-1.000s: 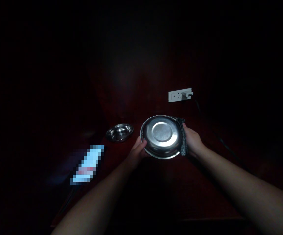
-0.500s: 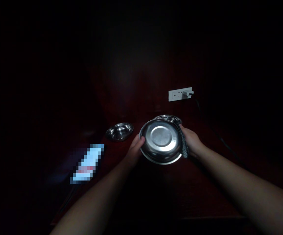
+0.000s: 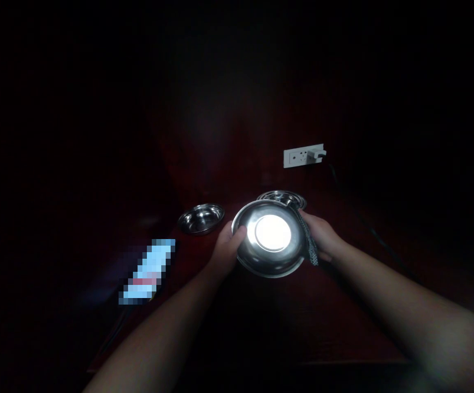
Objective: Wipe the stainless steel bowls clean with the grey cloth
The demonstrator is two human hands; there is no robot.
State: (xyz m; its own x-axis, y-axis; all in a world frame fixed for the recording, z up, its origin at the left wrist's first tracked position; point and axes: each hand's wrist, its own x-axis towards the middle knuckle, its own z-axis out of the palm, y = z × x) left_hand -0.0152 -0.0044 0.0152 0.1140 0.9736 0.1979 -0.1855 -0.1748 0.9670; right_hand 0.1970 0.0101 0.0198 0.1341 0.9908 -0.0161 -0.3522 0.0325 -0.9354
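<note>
A shiny metal bowl [image 3: 273, 259] is held up between my hands, its underside facing me and its flat base glaring with light. My left hand [image 3: 226, 248] grips the left rim, thumb on the outside and fingers behind. On the right side, my right hand [image 3: 321, 234] is closed on a dark, speckled cloth [image 3: 308, 243] pressed against the bowl's edge; most of its fingers are hidden behind. Partly covered by the held bowl, more metal dishes [image 3: 282, 195] with several rims sit just beyond it. Another metal bowl [image 3: 202, 219] stands upright to the left.
A lit, pixelated phone-like screen [image 3: 149, 273] lies at the left. On the dark red wall at the back is a white socket panel [image 3: 303, 156] with a plug in it, and a dark cable [image 3: 378, 237] runs down to the right. Surroundings are very dark.
The held bowl has tilted slightly, so its base now reflects a bright glare. My left thumb reaches a little further over the bowl's side. Both hands keep their hold.
</note>
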